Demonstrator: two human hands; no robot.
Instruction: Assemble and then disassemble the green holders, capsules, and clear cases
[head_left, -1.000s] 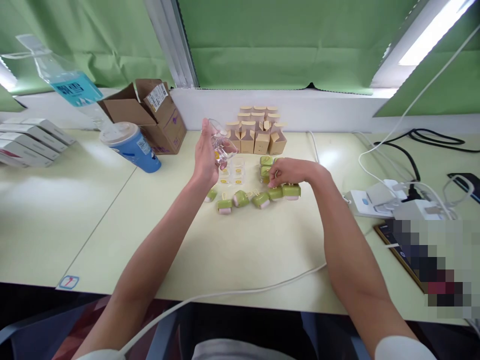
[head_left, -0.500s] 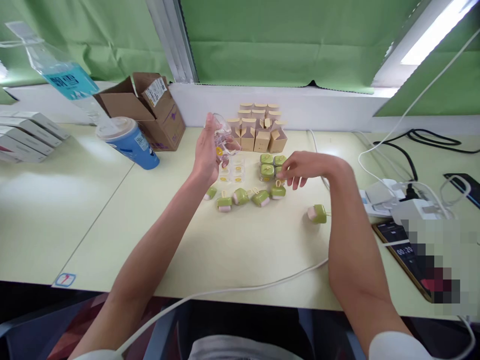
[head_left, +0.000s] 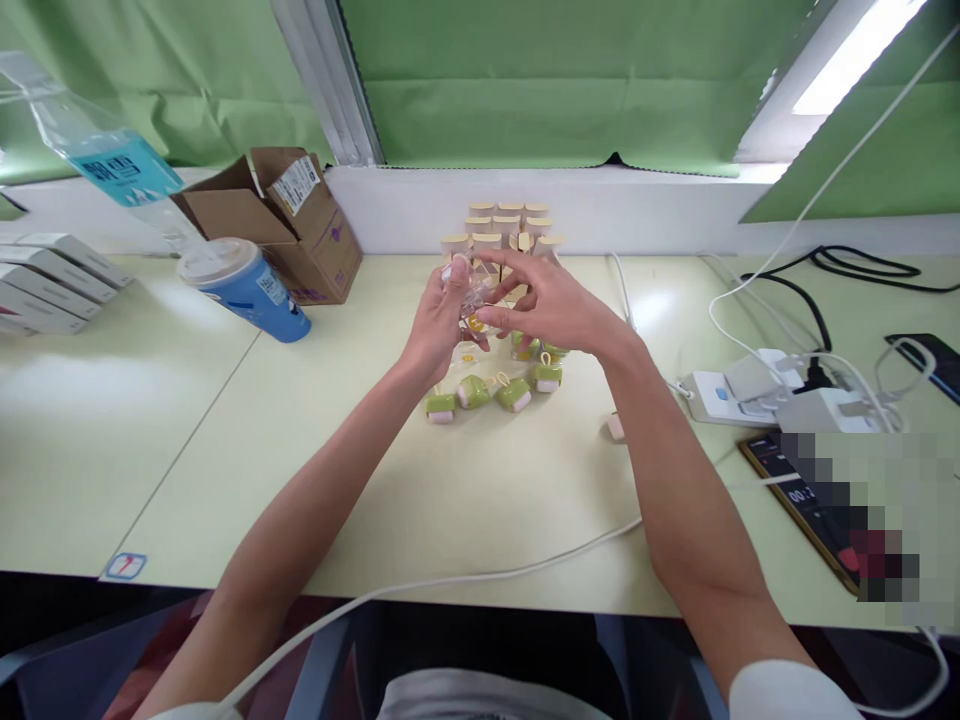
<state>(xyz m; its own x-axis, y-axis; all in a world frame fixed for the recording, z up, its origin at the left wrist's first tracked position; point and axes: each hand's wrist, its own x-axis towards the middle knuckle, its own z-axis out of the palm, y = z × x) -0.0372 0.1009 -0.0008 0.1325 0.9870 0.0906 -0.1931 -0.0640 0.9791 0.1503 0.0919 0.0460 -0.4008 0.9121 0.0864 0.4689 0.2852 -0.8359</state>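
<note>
My left hand (head_left: 431,330) is wrapped round small clear plastic cases (head_left: 474,298) with a round yellow sticker, held up above the table. From the other side my right hand (head_left: 559,300) reaches in, its thumb and fingertips on the same clear plastic. How many pieces are in the grip is hard to make out. Below the hands lie several small green-and-pink charms with cord loops (head_left: 474,391). More green tops (head_left: 525,347) show partly behind my right hand. One further charm (head_left: 616,427) is mostly covered by my right forearm.
Small open cardboard boxes (head_left: 506,226) stand in rows by the wall. To the left are a blue cup (head_left: 274,300), a bottle (head_left: 127,170), a brown carton (head_left: 322,245) and white boxes (head_left: 56,280). A power strip (head_left: 720,397), cables and a phone (head_left: 806,510) lie right.
My right hand has moved up and left from the green-topped cases to the clear plastic in my left hand. My left hand has shifted slightly right and down.
</note>
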